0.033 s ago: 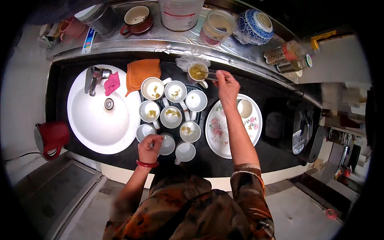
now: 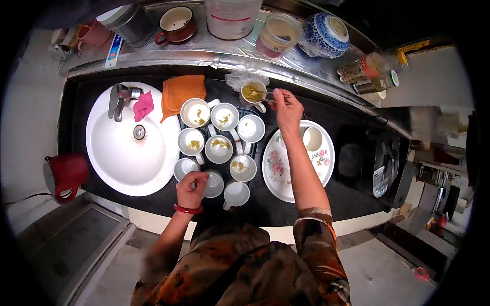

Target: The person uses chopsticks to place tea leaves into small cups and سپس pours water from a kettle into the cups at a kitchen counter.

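Note:
My right hand point(image 2: 287, 109) grips thin metal tongs point(image 2: 266, 95) whose tips reach into a small cup of green tea leaves point(image 2: 251, 92) at the back of the black counter. My left hand point(image 2: 191, 187), with a red bangle on the wrist, holds a white cup point(image 2: 213, 183) in the front row. Several white cups stand close together between my hands. Some hold a pinch of leaves, like the middle one point(image 2: 219, 148); others, like the cup point(image 2: 250, 127), look bare inside.
A floral plate point(image 2: 278, 168) carrying one cup point(image 2: 312, 138) lies under my right forearm. Left is a white sink point(image 2: 117, 153) with a tap point(image 2: 122, 99), pink cloth point(image 2: 143, 105) and orange cloth point(image 2: 182, 92). A red jug point(image 2: 66, 173) and black appliance point(image 2: 385, 171) flank the counter.

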Available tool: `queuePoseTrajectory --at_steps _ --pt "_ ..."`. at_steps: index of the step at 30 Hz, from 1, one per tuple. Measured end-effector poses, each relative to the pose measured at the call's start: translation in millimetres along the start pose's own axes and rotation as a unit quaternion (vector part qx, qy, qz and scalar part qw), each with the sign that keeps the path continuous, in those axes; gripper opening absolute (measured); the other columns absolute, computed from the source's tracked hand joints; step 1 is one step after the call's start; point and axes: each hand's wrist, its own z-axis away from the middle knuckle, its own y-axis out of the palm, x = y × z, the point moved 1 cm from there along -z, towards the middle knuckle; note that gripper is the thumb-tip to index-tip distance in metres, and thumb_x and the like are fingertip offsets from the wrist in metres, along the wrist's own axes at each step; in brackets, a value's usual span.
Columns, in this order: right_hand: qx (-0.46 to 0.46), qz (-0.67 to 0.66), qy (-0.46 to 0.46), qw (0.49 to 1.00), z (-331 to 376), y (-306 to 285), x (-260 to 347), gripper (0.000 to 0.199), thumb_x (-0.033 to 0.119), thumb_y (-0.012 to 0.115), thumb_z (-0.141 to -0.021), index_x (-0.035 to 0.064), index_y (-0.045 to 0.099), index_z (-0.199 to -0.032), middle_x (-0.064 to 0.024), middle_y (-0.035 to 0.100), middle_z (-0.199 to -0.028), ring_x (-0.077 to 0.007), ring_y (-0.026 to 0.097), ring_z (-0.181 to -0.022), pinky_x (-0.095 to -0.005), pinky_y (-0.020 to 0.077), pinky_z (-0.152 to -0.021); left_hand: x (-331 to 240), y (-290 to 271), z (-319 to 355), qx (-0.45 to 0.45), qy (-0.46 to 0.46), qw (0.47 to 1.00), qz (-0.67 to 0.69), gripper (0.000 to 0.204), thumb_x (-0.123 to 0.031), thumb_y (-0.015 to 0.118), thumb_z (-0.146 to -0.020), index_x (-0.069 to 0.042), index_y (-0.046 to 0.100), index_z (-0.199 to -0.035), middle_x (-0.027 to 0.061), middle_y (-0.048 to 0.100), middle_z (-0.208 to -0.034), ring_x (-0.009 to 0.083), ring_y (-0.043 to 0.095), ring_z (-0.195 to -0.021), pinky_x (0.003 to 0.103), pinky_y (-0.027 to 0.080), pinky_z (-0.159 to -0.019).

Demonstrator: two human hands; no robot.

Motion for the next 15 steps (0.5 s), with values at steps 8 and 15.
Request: queuePoseTrajectory --at_steps 8,15 --pt "0.020 0.106 -0.055 0.993 -4 36 -16 0.019 0.017 0.059 -0.079 -0.0014 0.061 -0.078 -0.0107 0.059 -0.059 -0.0120 0.057 -0.047 -0.0247 0.0448 -0.046 2 -4 8 -0.010 0.001 1.000 -0.003 0.011 0.003 0.060 -0.072 -0.003 0.063 -0.080 0.0064 0.061 -0.074 0.0100 0.056 -0.062 0.022 0.044 -0.060" --pt "-0.034 -0.072 0.041 0.996 -5 17 -16 0.022 0.019 0.053 -0.085 -0.0034 0.056 -0.083 -0.0086 0.059 -0.070 -0.0141 0.060 -0.054 -0.0228 0.0492 -0.045 -3 -8 9 -0.010 0.001 1.000 -0.009 0.009 0.002 0.061 -0.072 -0.003 0.062 -0.079 0.0060 0.061 -0.072 0.0095 0.055 -0.060 0.022 0.044 -0.058"
